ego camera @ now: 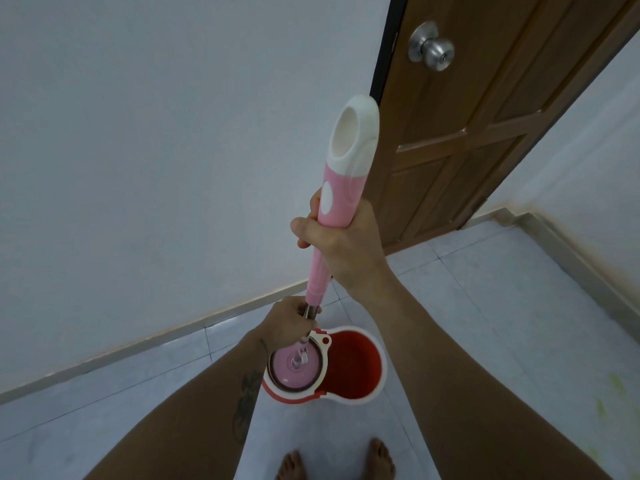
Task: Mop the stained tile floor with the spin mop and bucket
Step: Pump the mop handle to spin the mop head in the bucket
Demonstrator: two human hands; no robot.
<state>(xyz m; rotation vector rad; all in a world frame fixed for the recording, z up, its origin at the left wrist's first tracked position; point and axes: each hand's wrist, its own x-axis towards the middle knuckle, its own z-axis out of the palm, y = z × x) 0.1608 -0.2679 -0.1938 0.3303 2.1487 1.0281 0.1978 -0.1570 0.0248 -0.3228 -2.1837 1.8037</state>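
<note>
Both hands are gripping the mop (341, 188): right hand (341, 242) on the pink grip, left hand (289, 322) lower, directly above the bucket (349, 367). Mop head is sitting in the bucket's spinner; wringing appears underway. Next: lifting it onto the floor (485, 289) right of the bucket.

Glossy plastic bucket (360, 368), wooden door (485, 109) with brushed-metal knob (433, 50).

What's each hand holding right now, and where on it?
Both hold the pink-and-white spin mop. Right hand wraps the pink handle grip; left hand grips the metal pole just below the pink sleeve.
</note>
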